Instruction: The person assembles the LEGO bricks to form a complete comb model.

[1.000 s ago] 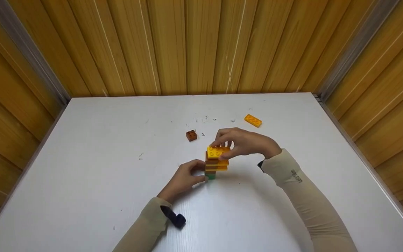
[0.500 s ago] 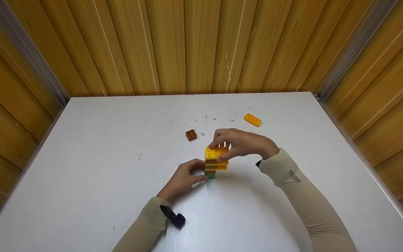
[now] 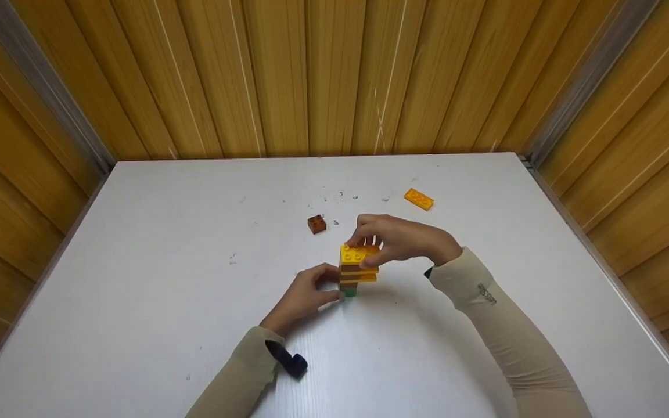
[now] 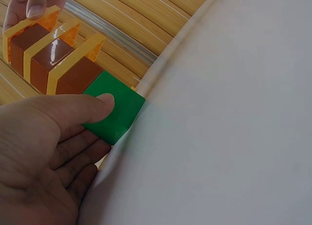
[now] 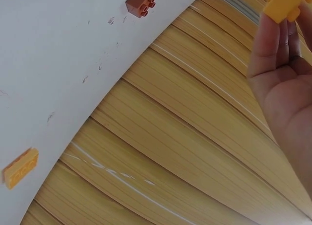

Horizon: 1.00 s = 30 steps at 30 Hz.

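Observation:
A tower of toy building bricks stands on the white table, a green brick (image 4: 119, 110) at its base. Above it, brown bricks (image 4: 75, 76) alternate with thin yellow-orange plates (image 4: 70, 59), whose ends stick out to the right in the head view. My left hand (image 3: 305, 293) grips the green brick, its thumb lying on the brick's face in the left wrist view. At the top, my right hand (image 3: 413, 237) pinches the uppermost yellow plate (image 3: 351, 253) by its overhanging part. Only a corner of that plate shows in the right wrist view.
A loose brown brick (image 3: 317, 224) lies beyond the tower on the white table (image 3: 166, 261). Farther back on the right is a loose yellow-orange plate (image 3: 419, 199). A wood-patterned wall (image 3: 334, 81) borders the table's far edge.
The uppermost plate has shifted slightly down and left, with my right hand on it, and sits closer against the brown brick below. My left hand has stayed at the base.

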{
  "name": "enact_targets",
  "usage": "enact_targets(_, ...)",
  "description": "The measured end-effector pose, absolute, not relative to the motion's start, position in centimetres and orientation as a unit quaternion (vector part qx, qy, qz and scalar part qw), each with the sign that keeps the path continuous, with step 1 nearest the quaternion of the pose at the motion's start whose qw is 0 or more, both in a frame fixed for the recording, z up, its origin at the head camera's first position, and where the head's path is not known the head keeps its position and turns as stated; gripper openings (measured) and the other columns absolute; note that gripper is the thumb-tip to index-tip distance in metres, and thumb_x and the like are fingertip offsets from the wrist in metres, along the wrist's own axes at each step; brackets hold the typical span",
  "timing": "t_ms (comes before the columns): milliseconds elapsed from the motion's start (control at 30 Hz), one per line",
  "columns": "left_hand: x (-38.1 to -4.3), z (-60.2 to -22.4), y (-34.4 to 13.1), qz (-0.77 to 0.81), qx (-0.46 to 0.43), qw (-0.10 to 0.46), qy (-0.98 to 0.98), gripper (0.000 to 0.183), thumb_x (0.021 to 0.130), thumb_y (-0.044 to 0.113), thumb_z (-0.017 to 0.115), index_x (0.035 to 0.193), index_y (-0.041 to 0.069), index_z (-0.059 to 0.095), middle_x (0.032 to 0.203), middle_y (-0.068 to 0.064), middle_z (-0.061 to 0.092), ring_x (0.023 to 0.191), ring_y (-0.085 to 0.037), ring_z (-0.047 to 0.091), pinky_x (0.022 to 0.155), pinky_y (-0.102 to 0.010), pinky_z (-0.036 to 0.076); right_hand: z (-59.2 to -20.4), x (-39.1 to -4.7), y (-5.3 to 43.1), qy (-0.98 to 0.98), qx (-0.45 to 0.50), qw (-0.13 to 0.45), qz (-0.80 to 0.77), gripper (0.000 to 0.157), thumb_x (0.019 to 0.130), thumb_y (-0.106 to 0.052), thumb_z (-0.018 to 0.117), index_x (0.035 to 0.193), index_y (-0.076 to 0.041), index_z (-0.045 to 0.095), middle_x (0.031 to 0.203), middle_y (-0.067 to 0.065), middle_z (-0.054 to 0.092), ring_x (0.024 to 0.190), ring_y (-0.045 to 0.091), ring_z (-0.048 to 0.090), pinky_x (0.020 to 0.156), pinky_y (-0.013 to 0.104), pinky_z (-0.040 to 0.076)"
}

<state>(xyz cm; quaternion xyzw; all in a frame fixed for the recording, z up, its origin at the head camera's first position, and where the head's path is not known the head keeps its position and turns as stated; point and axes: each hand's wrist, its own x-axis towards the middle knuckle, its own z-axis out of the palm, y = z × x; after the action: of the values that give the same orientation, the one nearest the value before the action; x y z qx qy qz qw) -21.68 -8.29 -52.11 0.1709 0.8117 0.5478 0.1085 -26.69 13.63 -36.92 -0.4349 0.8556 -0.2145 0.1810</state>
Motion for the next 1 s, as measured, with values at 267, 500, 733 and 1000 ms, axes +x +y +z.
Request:
enact_targets(267,-21.50,-52.09,-8.20,0.551,0.172,0.108,0.810,0.033,0.084,0.014,0.072,0.116,0.018,0.063,0.115,0.003,0.066,0.112,-0.016,0.058,0.106,-0.040,0.041,-36.91,-26.76,13.58,0.856,-0.431,0.190,-0.212,0.036,0.083,-0.015,0.074,0.118,-0.010,0.067,0.102,0.004,0.058,0.096,0.018,0.060,0.086,0.032,0.052)
enact_targets(500,-21.50,-52.22,-8.15,0.547,0.170,0.106,0.813,0.034,0.084,0.014,0.073,0.116,0.018,0.063,0.116,0.002,0.067,0.113,-0.017,0.058,0.106,-0.041,0.041,-36.75,-26.66,13.38,0.859,-0.425,0.197,-0.208,0.036,0.083,-0.015,0.074,0.118,-0.010,0.067,0.102,0.004,0.059,0.099,0.019,0.061,0.087,0.033,0.053)
enact_targets(733,-21.46,-52.19,-8.07,0.546,0.170,0.108,0.813,0.035,0.084,0.013,0.072,0.117,0.018,0.063,0.117,0.002,0.066,0.111,-0.016,0.059,0.105,-0.040,0.042,-36.68,-26.59,13.21,0.864,-0.413,0.199,-0.209,0.034,0.081,-0.013,0.075,0.115,-0.011,0.069,0.099,0.003,0.058,0.097,0.019,0.061,0.084,0.031,0.052)
enact_targets(1000,-21.50,-51.90,-8.19,0.545,0.163,0.113,0.815,0.035,0.084,0.014,0.073,0.117,0.019,0.062,0.117,0.002,0.066,0.111,-0.016,0.058,0.104,-0.040,0.043,-36.54,-26.69,13.13,0.866,-0.403,0.208,-0.211,0.034,0.082,-0.014,0.074,0.115,-0.011,0.068,0.101,0.003,0.059,0.098,0.019,0.061,0.083,0.032,0.054)
